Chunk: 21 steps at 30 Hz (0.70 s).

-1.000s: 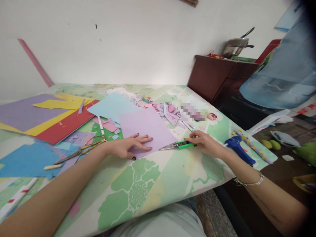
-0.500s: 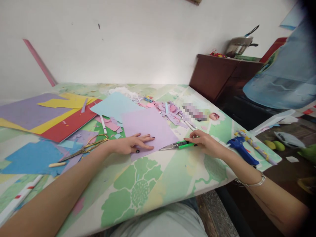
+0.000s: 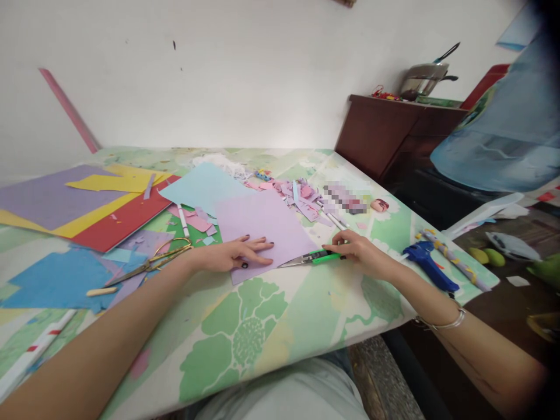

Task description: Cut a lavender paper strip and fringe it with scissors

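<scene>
Currently, left hand (image 3: 225, 256) spreads wide, fingers resting on lilac sheet (image 3: 262, 219), mid-worktop (image 3: 297, 326). Right hand (image 3: 359, 251) grips green knife (image 3: 315, 256), blade along sheet's near edge; whether it bites in, cannot tell. Sheet shows no clear cut, so work on it seems barely begun, most left. Glue gun (image 3: 431, 265) lies by right edge, unused. Farther, scraps (image 3: 301, 198) toward far edge suggest other cutting done.

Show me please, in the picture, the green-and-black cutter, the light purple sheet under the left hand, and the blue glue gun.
Green-and-black cutter (image 3: 318, 257): head view, on its handle.
Light purple sheet (image 3: 262, 219): head view, on its uncovered middle.
Blue glue gun (image 3: 429, 265): head view, on its body.
</scene>
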Motion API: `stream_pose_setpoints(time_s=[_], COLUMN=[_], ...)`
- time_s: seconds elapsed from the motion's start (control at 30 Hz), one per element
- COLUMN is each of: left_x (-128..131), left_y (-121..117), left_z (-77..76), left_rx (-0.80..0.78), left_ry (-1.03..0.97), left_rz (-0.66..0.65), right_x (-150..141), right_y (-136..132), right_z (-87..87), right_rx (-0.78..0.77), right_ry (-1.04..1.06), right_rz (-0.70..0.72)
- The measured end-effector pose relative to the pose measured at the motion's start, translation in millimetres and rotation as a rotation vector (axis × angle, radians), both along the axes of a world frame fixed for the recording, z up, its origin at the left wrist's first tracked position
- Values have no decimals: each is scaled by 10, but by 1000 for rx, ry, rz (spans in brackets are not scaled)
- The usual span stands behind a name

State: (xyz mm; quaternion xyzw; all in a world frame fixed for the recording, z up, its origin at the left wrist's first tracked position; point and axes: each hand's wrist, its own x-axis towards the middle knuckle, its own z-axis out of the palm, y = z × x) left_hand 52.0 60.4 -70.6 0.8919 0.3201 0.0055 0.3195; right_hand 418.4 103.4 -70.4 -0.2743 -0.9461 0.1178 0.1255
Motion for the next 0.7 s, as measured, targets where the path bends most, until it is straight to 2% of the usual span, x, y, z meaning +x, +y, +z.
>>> stream_pose_setpoints(time_s=[0.7], left_x=[13], left_y=[-14], left_z=[9], left_rx=[23], left_ry=[14], left_rz=[5], right_x=[-34], right_y=[-50], right_z=[3], right_rx=[-18], right_ry=[-14], right_rz=[7])
